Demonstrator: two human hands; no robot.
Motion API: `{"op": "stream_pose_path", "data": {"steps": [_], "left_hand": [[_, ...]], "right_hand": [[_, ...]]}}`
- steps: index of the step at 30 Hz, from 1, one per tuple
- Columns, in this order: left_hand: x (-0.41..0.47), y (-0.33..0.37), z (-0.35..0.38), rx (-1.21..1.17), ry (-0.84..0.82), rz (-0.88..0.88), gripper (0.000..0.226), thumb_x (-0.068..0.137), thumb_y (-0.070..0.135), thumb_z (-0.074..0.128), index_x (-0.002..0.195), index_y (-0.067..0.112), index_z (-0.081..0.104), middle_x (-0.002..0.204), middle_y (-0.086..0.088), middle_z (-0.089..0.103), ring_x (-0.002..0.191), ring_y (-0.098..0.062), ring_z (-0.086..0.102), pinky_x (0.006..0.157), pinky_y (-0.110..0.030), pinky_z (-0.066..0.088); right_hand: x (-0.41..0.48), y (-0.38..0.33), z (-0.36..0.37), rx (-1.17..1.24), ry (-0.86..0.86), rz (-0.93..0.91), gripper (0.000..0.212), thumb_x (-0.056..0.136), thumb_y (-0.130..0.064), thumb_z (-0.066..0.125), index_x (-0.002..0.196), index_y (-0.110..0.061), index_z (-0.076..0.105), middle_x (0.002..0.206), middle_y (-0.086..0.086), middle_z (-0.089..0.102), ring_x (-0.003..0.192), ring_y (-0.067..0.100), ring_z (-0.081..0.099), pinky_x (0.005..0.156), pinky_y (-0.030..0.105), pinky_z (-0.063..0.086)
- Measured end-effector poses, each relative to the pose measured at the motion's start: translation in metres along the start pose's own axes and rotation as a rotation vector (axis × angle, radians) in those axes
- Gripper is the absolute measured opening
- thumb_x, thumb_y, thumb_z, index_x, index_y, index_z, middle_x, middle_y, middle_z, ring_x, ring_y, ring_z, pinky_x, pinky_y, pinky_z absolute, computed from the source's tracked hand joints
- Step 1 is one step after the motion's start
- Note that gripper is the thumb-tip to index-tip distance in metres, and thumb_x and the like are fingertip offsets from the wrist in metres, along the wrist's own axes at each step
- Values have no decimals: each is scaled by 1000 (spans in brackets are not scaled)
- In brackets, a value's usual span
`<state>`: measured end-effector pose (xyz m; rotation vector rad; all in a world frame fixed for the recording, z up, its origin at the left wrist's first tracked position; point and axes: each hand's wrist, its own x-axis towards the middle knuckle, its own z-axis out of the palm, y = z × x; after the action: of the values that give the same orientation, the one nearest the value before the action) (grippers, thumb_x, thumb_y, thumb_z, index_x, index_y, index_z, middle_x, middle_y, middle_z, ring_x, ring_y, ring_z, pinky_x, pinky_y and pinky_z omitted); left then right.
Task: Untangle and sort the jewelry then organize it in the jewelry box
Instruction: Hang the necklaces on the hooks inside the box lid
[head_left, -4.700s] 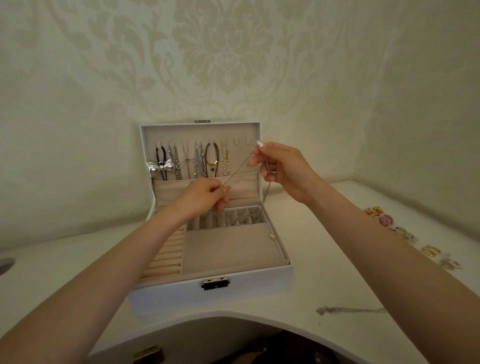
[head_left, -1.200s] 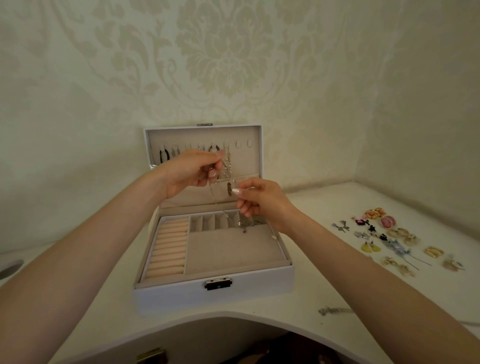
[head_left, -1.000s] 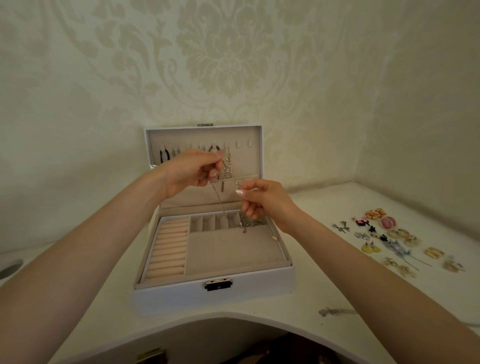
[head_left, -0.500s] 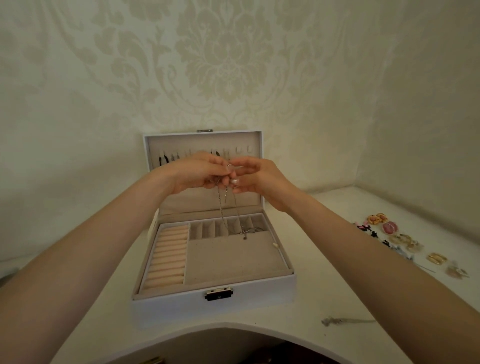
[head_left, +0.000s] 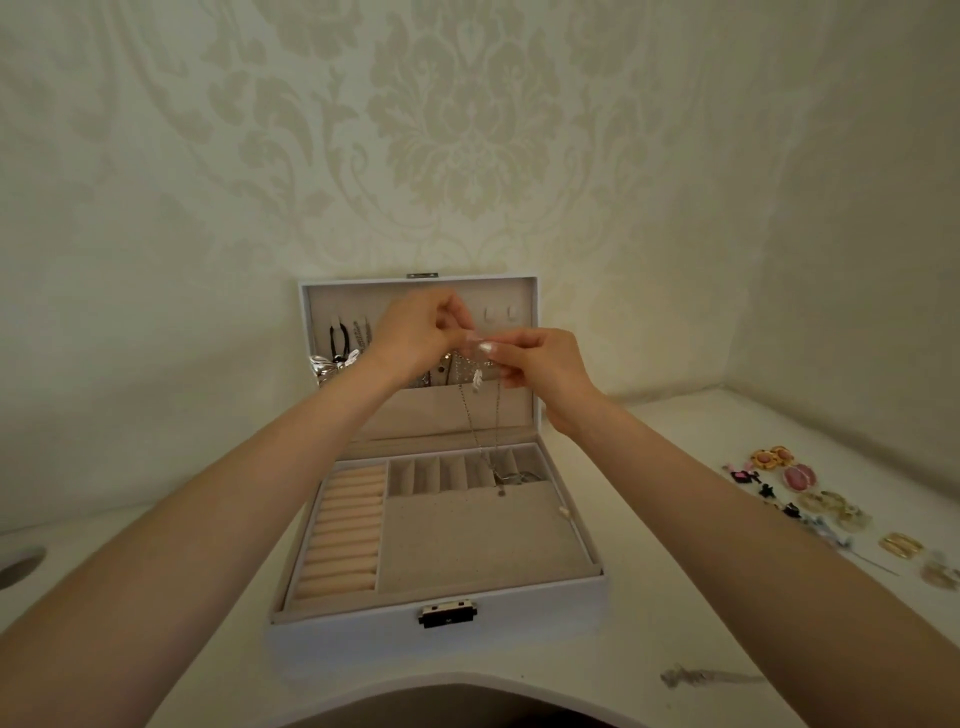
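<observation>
One loose silver chain (head_left: 691, 677) lies on the white worktop (head_left: 639, 623) nearest the viewer, untouched. Behind it stands the open jewelry box (head_left: 363, 629), latch side forward, with ring rolls (head_left: 340, 535) at left and a large flat compartment (head_left: 478, 535) beside them. To the right, well apart from the box, earrings (head_left: 810, 499) lie grouped on the worktop.

A thin necklace (head_left: 480, 415) hangs in two strands from the hands. Its pendant (head_left: 501, 491) reaches the front edge of the small rear compartments (head_left: 441, 473). Both hands are raised before the lid (head_left: 363, 283). The left hand (head_left: 415, 332) has its fingers curled at the necklace's top end, and the right hand (head_left: 540, 364) pinches the chain just beside it, fingertips nearly touching.

Change: seconds earlier the hands held the chain stretched between them, apart and lower. They have since closed together and risen to the hook row. Two free hooks (head_left: 491, 313) show just right of the left hand, and other necklaces (head_left: 343, 338) already hang at left.

Judgement: untangling of this piece appears finished, and hanging it on a hook is the step in hand. The loose chain and the earrings remain to be stored.
</observation>
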<state>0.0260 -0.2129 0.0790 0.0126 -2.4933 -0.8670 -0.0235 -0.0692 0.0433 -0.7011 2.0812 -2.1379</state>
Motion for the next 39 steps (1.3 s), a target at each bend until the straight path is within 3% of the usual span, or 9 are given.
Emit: {"op": "stream_pose_path", "data": {"steps": [4,7,12,16,21,26,30,36,39], "left_hand": [[4,-6,9,3,103,-16,21,78,14,73,70,29,60,70,7,65,73,-14,63,78,-42,53],[8,-6,20,-27,260,-78,12,78,21,74,72,24,64,72,4,65,74,-16,62,74,-37,52],[13,5,37,-32,490,-143,11,80,24,69,78,18,62,78,2,66,81,-20,62,72,-32,45],[13,11,47,-29,565,-156,8,85,20,65,83,12,62,82,1,67,80,-17,59,63,-26,34],[16,9,52,7,580,-126,6,85,15,63,84,10,61,84,-3,68,81,-23,61,64,-30,35],[18,10,51,100,537,-97,5,87,14,60,87,9,60,86,-6,67,85,-27,60,65,-32,34],[14,8,49,193,486,-84,6,88,14,58,90,9,61,92,-9,67,90,-29,59,66,-33,32],[8,5,54,296,417,-82,10,90,19,57,93,11,61,98,-8,67,95,-29,59,66,-31,31],[4,4,55,293,400,-90,12,90,23,57,95,13,61,99,-6,68,95,-28,60,65,-30,32]], "right_hand": [[6,-2,2,-111,170,-56,9,80,-11,74,72,-14,71,64,0,65,47,6,52,46,17,44],[12,-3,4,-215,273,-141,17,81,-14,72,67,-20,68,62,-7,64,46,-2,52,56,18,45],[25,-5,10,-348,398,-143,9,84,-24,67,76,-21,71,64,-10,67,66,9,63,65,30,52],[31,-9,11,-476,449,-125,15,85,-31,64,76,-20,70,64,-9,66,70,12,62,61,26,44],[34,-11,11,-577,468,-146,18,85,-28,62,71,-17,67,68,-5,67,71,13,60,60,26,39],[38,-15,14,-693,461,-156,15,84,-23,60,79,-9,65,72,-1,59,68,18,51,58,27,34],[36,-18,14,-764,392,-136,14,85,-15,55,85,-6,65,83,7,64,74,23,53,60,27,34],[35,-8,12,-759,339,-110,13,87,-16,57,81,-6,63,86,11,67,81,30,62,62,30,41],[33,3,13,-620,288,-115,18,87,-20,60,76,-7,65,78,10,68,69,30,65,63,38,54]]}}
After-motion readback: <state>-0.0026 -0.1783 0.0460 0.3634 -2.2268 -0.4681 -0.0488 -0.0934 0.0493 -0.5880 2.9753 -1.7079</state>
